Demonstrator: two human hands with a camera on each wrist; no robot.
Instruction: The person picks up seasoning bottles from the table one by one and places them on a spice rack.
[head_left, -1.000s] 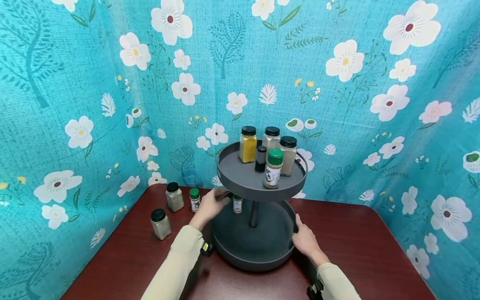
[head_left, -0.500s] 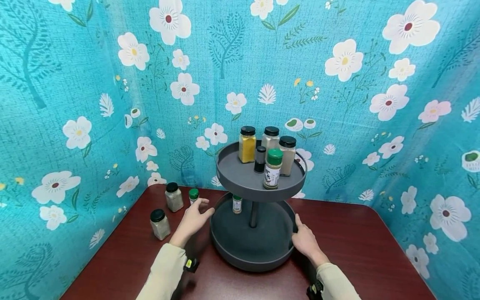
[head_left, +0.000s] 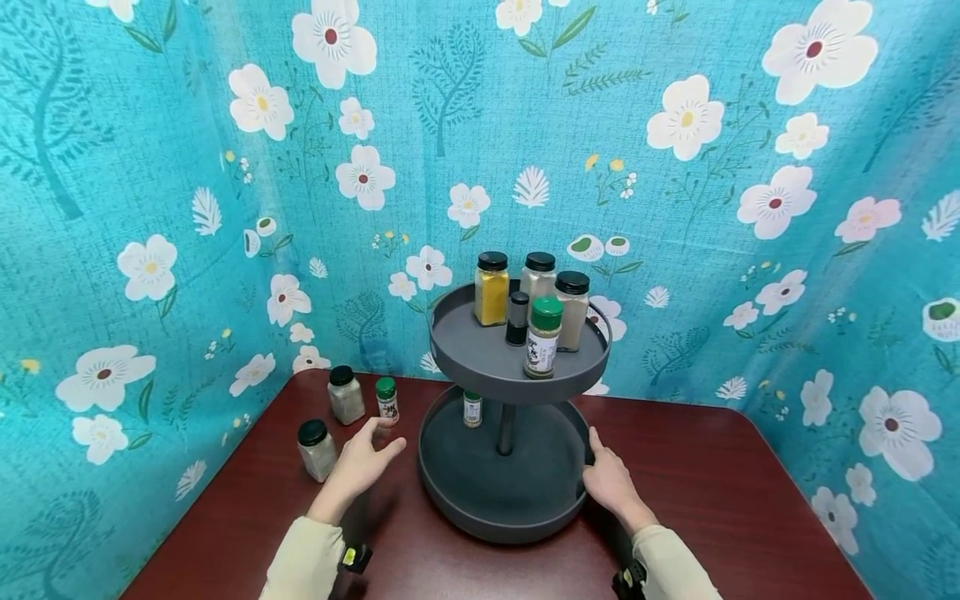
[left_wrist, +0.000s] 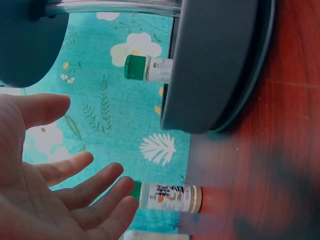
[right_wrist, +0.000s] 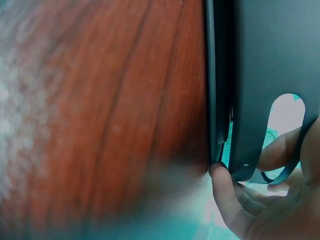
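Observation:
A dark grey two-tier lazy Susan (head_left: pixel 510 530) stands on the table. My right hand (head_left: pixel 613 483) grips the right side of its lower tray; in the right wrist view a finger shows through the oval slot in the tray wall. To the left, my left hand (head_left: pixel 354 468) is in the air with spread, relaxed fingers and nothing in it. Just beyond its fingertips stands a green-capped spice bottle (head_left: pixel 387 405), with two black-capped spice jars, one farther back (head_left: pixel 347 398) and one nearer (head_left: pixel 318 454). A smaller green-capped bottle (head_left: pixel 472 412) stands on the lower tray.
Several containers crowd the upper tray (head_left: pixel 450 333): a yellow spice jar (head_left: pixel 492 298), two pale black-capped jars, a small dark bottle (head_left: pixel 517 321) and a green-capped bottle (head_left: pixel 542 346). A blue flowered cloth (head_left: pixel 442 150) hangs behind the reddish-brown table (head_left: pixel 697 467).
My left hand has drawn back from the small green-capped bottle on the lower tray, moving left and toward me. The right hand has stayed on the tray.

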